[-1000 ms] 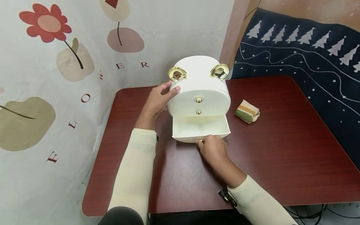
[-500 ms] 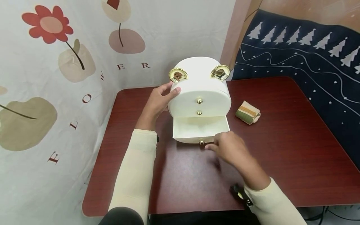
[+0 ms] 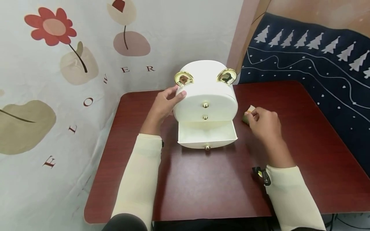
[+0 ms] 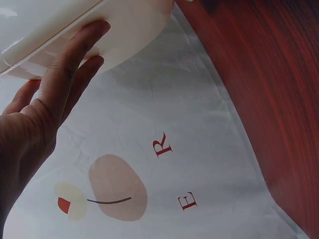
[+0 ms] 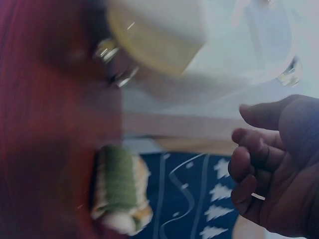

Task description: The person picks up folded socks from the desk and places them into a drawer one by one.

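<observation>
A small white drawer chest (image 3: 193, 104) with gold ear-like pieces stands on the table, its bottom drawer (image 3: 190, 145) pulled out. My left hand (image 3: 162, 104) rests against the chest's left side, thumb by the front edge. In the left wrist view its fingers (image 4: 82, 42) lie fairly straight along the white wall. My right hand (image 3: 266, 123) is over the small striped cloth bundle (image 3: 245, 119), partly covering it in the head view. The right wrist view shows the green, yellow and cream bundle (image 5: 119, 179) apart from the loosely bent fingers (image 5: 241, 162).
The dark red table (image 3: 185, 189) meets a white flower-print sheet (image 3: 173, 32) behind and to the left. A navy cloth with white trees (image 3: 306, 69) hangs at the right. Gold knobs (image 3: 205, 105) stick out from the chest's drawer fronts.
My right hand has let go of the bottom drawer's knob and moved right and away from me to the cloth bundle. The drawer stays out, and my left hand has kept its place.
</observation>
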`<state>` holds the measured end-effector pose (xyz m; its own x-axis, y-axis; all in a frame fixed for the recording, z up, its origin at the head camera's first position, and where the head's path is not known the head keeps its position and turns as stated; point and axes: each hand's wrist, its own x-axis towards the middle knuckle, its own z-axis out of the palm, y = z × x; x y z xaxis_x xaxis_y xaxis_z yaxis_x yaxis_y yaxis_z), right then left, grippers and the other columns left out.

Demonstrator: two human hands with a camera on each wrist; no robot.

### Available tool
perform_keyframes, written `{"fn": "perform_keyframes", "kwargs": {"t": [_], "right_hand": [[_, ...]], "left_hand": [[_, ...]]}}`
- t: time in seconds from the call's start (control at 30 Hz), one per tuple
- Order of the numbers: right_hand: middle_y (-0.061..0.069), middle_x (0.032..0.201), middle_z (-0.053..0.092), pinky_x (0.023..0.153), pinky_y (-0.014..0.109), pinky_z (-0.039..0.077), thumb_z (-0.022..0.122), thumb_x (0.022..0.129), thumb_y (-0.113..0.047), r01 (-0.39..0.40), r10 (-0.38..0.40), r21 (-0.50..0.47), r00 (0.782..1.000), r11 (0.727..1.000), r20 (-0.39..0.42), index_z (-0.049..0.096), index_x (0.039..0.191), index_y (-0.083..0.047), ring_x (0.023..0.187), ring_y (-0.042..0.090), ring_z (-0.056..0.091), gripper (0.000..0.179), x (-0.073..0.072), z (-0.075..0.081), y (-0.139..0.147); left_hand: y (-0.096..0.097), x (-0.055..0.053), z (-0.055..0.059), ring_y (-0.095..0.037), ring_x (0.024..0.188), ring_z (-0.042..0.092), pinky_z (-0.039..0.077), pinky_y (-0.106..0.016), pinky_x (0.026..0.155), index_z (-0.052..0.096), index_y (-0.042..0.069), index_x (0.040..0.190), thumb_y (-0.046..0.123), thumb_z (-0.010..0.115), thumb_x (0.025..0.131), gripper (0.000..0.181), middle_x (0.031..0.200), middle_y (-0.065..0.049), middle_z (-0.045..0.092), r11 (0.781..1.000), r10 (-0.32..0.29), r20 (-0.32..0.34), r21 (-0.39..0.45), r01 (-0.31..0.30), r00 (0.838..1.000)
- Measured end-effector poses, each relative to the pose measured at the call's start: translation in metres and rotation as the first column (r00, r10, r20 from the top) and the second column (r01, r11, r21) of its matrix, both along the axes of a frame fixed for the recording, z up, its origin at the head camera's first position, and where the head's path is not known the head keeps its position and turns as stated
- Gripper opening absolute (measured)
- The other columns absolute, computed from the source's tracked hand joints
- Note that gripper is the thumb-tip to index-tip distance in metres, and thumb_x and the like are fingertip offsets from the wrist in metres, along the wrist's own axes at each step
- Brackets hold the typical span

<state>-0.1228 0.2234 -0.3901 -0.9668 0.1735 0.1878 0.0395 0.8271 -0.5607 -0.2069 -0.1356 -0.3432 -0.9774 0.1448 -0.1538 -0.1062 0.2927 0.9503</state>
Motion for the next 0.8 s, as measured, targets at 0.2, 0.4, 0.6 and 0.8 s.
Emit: {"fn": "perform_keyframes", "kwargs": {"t": [0.2,0.4,0.6,0.8], "right_hand": [[0.039,0.141,0.052,0.105,0.071,0.046,0.067,0.106,-0.033,0.062,-0.057,-0.017,0.976,0.998,0.210,0.050,0.154,0.007,0.126,0.056,0.052,0.065,-0.034,-0.025,0.028],[0.044,0.156,0.035,0.117,0.074,0.038,0.062,0.106,-0.039,0.053,-0.023,-0.050,0.881,0.997,0.472,0.020,0.167,0.010,0.136,0.057,0.041,0.089,-0.052,-0.049,0.049],[0.041,0.145,0.048,0.113,0.066,0.046,0.065,0.106,-0.037,0.044,0.001,-0.088,0.889,0.995,0.458,0.033,0.160,0.014,0.125,0.051,0.050,0.080,-0.057,-0.057,0.055],[0.041,0.146,0.040,0.105,0.057,0.048,0.074,0.101,-0.035,0.105,-0.028,-0.138,0.881,0.985,0.473,0.037,0.158,0.013,0.122,0.048,0.049,0.083,-0.058,-0.052,0.053]], "left_hand": [[0.002,-0.001,-0.002,-0.031,0.137,0.064,0.060,-0.059,0.107,0.047,0.027,0.167,0.055,0.079,0.097,0.082,0.173,-0.005,0.045,1.000,0.001,-0.001,0.011,-0.001,1.000],[0.002,-0.002,-0.003,-0.033,0.136,0.065,0.061,-0.060,0.104,0.045,0.027,0.168,0.056,0.078,0.098,0.083,0.174,-0.005,0.044,1.000,-0.012,0.015,-0.007,0.012,1.000],[0.001,-0.003,0.000,-0.032,0.139,0.063,0.060,-0.060,0.105,0.045,0.028,0.168,0.058,0.077,0.097,0.084,0.175,-0.005,0.041,0.999,-0.007,0.014,-0.032,0.007,1.000],[0.000,-0.002,0.001,-0.032,0.139,0.063,0.061,-0.060,0.104,0.044,0.029,0.169,0.057,0.078,0.097,0.084,0.176,-0.004,0.040,1.000,-0.004,0.027,-0.022,0.004,1.000]]}}
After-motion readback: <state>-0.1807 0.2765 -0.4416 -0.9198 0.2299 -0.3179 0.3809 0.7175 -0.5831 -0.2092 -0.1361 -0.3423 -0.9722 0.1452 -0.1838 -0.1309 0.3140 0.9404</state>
